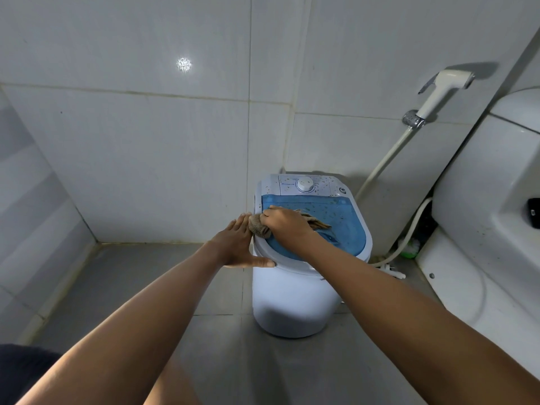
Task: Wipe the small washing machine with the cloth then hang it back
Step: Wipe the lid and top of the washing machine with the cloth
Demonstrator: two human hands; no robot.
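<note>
The right hand (285, 222) presses the bunched brown cloth (258, 228) onto the blue lid (343, 226) at the left rim of the small washing machine (292, 302), fingers closed over it, while the left hand (238, 244) lies flat and open against the side. Best to keep that brace and sweep toward the speckled control panel (304, 185). The floor on the left is free; the toilet (482, 229) and sprayer hose (388, 159) crowd the right.

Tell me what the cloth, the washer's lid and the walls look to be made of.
Cloth: brownish woven or knitted fabric, ribbed, frayed at one end.
Lid: likely translucent blue plastic, smooth and speckled with dirt.
Walls: glazed pale ceramic tile, judging by the grout lines and a bright light reflection.
</note>
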